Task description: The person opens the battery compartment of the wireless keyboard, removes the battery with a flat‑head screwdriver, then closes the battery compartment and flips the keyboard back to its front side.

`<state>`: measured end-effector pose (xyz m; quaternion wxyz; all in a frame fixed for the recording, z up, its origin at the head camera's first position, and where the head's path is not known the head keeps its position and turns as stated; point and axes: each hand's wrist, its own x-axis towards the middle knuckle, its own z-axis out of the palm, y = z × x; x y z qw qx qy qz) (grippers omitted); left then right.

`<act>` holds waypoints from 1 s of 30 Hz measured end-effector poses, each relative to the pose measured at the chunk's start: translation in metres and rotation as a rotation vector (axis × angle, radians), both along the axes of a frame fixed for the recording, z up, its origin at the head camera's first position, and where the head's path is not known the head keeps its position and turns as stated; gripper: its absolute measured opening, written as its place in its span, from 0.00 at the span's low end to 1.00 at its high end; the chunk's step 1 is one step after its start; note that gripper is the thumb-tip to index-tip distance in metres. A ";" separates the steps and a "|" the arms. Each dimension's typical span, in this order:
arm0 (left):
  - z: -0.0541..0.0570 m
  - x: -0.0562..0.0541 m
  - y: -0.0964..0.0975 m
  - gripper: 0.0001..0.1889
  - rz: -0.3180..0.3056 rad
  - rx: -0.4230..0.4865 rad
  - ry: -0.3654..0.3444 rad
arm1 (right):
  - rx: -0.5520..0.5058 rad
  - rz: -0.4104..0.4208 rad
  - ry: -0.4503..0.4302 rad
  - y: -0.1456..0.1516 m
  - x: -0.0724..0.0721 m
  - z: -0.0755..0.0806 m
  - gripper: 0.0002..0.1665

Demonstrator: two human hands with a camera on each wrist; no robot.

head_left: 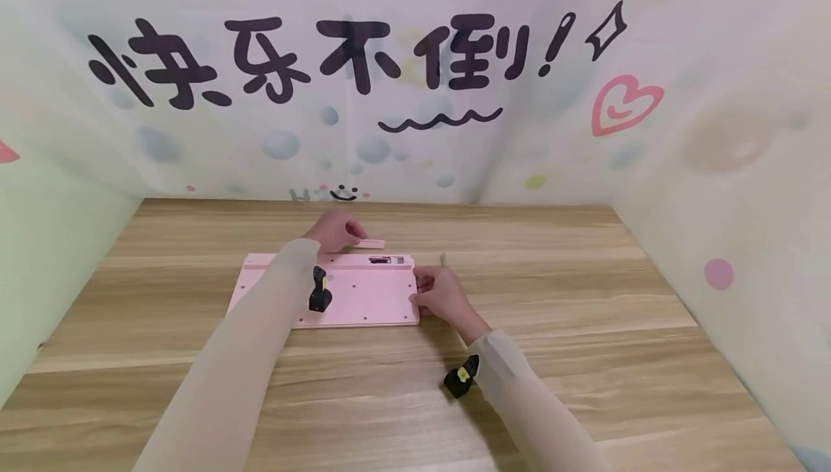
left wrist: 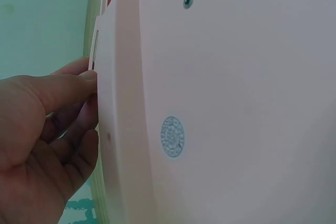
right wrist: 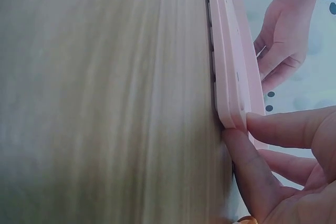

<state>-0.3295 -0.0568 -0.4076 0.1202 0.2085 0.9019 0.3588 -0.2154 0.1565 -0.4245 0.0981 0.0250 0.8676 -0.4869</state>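
A pink keyboard (head_left: 344,299) lies underside up on the table, its screws showing and its raised ridge along the far side. Near the ridge's right end is an open battery compartment (head_left: 380,260) with something dark and red inside. Beyond the far edge, my left hand (head_left: 332,231) pinches a small pink battery cover (head_left: 372,244) between thumb and fingers. In the left wrist view that cover (left wrist: 95,45) overlaps the ridge. With thumb and fingers, my right hand (head_left: 443,294) grips the keyboard's right edge, as the right wrist view shows at the corner (right wrist: 233,119).
A wood-grain table (head_left: 552,299) extends around the keyboard. A small grey-green item (head_left: 443,259) shows just behind the right hand. At the table's far side hangs a printed cloth (head_left: 415,154) with black lettering, and pale walls stand left and right.
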 end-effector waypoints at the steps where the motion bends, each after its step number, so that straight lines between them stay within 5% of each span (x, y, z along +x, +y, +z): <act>1: -0.001 -0.001 0.000 0.08 0.005 0.005 -0.008 | 0.001 0.001 0.000 0.000 0.000 0.000 0.32; 7: -0.008 -0.003 0.002 0.09 0.062 0.031 -0.064 | 0.000 -0.001 0.002 -0.001 -0.001 -0.002 0.32; 30: -0.026 -0.009 0.004 0.10 0.104 0.001 -0.018 | 0.011 0.002 0.018 0.001 0.000 -0.004 0.31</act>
